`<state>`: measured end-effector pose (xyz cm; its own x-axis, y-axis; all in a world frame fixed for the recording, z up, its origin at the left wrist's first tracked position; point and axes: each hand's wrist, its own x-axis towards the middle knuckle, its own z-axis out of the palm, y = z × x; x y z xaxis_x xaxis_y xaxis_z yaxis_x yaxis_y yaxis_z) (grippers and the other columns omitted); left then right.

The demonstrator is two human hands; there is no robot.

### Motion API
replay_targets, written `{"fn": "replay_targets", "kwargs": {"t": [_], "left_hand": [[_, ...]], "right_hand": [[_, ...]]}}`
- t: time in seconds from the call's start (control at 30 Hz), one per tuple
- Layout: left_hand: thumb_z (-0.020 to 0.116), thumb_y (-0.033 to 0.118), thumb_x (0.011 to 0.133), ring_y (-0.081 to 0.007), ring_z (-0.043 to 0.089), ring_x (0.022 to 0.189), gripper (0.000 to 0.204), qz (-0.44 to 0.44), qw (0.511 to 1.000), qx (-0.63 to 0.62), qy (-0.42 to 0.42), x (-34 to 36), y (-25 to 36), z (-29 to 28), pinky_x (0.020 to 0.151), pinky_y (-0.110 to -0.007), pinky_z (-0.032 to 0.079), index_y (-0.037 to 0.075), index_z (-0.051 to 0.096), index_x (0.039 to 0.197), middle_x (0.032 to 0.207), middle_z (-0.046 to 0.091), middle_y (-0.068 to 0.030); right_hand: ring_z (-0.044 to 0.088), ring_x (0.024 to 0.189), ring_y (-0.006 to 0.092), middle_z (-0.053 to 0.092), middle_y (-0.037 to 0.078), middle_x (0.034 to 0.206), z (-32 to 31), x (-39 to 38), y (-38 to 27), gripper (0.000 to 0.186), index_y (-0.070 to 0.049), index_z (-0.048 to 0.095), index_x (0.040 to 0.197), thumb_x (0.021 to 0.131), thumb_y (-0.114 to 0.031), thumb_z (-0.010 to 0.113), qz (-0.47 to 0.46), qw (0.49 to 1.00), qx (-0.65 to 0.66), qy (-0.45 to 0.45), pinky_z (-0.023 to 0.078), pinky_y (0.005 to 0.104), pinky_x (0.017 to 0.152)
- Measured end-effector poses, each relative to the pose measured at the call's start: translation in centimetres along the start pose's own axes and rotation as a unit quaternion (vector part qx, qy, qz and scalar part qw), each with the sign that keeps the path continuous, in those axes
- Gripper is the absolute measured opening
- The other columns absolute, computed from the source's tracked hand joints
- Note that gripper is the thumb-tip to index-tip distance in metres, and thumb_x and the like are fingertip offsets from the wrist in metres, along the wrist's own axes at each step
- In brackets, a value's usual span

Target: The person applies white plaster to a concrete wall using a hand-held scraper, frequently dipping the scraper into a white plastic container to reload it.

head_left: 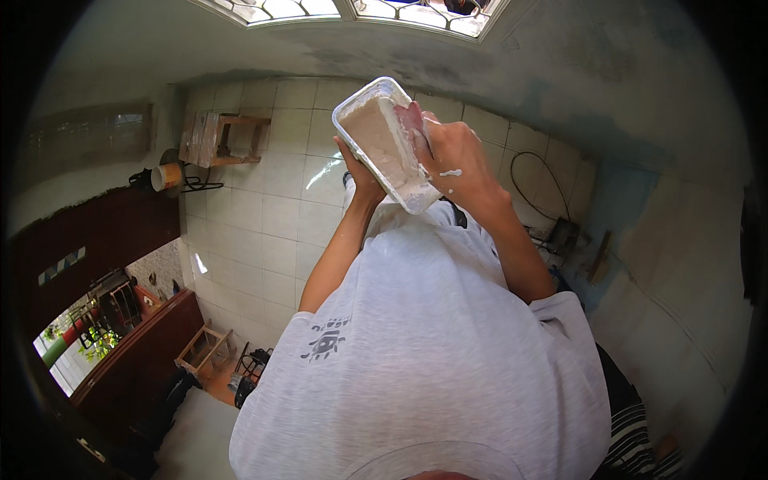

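The left hand [362,178] has its grip closed around the underside of one white rectangular tub [384,144] of pale grey paste, held up in front of the chest. The right hand [452,156], smeared white, presses a putty knife [412,120] against the tub's right rim, fingers wrapped round it. Below, on the tiled floor [264,216], stand two wooden stools [228,138], one in the far left corner.
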<state>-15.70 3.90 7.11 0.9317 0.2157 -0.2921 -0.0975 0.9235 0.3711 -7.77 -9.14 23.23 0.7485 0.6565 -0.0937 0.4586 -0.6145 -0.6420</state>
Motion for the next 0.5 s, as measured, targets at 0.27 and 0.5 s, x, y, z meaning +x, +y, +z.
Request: {"fn": "replay_targets", "kwargs": {"t": [0.27,0.5], "left_hand": [[0.017,0.071,0.091,-0.0236,0.050,0.119,0.079,0.019,0.997,0.061,0.032,0.3,0.8,1.4,0.100,-0.039,0.043,0.011,0.041,0.136,0.129,0.050,-0.0093],[0.021,0.066,0.094,-0.0185,0.053,0.112,0.070,-0.015,0.999,0.043,-0.020,1.2,1.7,-0.4,0.093,-0.037,0.048,0.012,0.047,0.129,0.119,0.054,-0.0049]], "right_hand": [[0.065,0.062,0.0336,0.063,0.019,0.067,3.6,-0.5,-0.9,0.018,0.001,0.059,0.095,0.082,-0.012,0.056,-0.026,0.985,-0.162,-0.058,0.051,0.0447,0.057],[0.067,0.064,0.0319,0.065,0.016,0.071,5.0,-1.1,-0.3,0.022,0.001,0.059,0.098,0.078,-0.008,0.060,0.017,0.988,-0.156,-0.006,0.052,0.0415,0.054]]}}
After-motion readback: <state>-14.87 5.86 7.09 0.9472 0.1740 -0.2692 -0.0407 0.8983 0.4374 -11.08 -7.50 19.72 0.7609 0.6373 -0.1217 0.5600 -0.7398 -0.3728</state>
